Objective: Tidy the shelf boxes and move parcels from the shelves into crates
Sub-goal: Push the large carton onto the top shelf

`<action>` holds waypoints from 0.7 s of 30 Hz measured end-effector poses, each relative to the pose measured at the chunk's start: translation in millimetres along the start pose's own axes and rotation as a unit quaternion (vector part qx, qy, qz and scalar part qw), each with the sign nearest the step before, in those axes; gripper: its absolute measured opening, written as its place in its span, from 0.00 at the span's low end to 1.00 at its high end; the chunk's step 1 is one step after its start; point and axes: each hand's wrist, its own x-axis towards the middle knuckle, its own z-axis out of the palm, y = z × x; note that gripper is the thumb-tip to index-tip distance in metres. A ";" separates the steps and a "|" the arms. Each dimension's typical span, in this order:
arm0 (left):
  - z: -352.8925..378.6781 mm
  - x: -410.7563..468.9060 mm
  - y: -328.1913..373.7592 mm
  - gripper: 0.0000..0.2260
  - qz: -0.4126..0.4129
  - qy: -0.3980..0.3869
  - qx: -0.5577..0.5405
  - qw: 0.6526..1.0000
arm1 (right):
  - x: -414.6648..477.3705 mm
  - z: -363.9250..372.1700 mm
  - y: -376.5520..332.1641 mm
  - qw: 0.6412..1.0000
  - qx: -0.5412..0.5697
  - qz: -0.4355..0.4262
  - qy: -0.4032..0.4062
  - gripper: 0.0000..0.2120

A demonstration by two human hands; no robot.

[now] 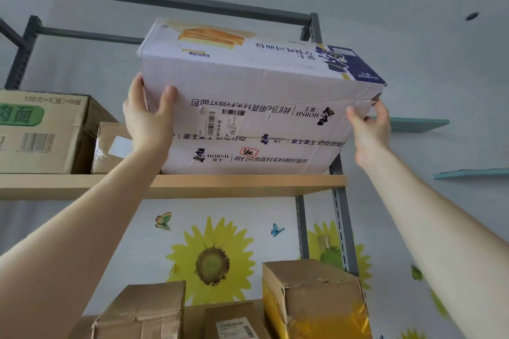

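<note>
We grip the white box [248, 85] at both ends, left hand [148, 118] and right hand [370, 126], above another white box [248, 154] on the shelf [220, 186].

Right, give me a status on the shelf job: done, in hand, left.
Done: nothing I can confirm; no crate is in view. In hand: the left hand and right hand grip the ends of the upper white bread box, tilted on a second white box on the top shelf. Left: brown parcels still sit on the shelf below, and brown cartons remain on the top shelf.
</note>
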 end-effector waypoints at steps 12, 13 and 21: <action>16.7 9.8 -9.5 0.31 -0.144 -0.028 -0.009 0.989 | 9.6 8.7 46.3 0.971 -0.079 0.216 -0.066 0.37; 17.4 11.6 -11.3 0.32 -0.152 -0.029 -0.018 0.988 | 10.1 7.6 52.6 0.972 -0.091 0.205 -0.065 0.33; 5.4 10.7 -35.0 0.14 -0.079 -0.029 0.014 0.996 | 26.4 -4.0 84.2 0.991 -0.082 0.109 -0.002 0.20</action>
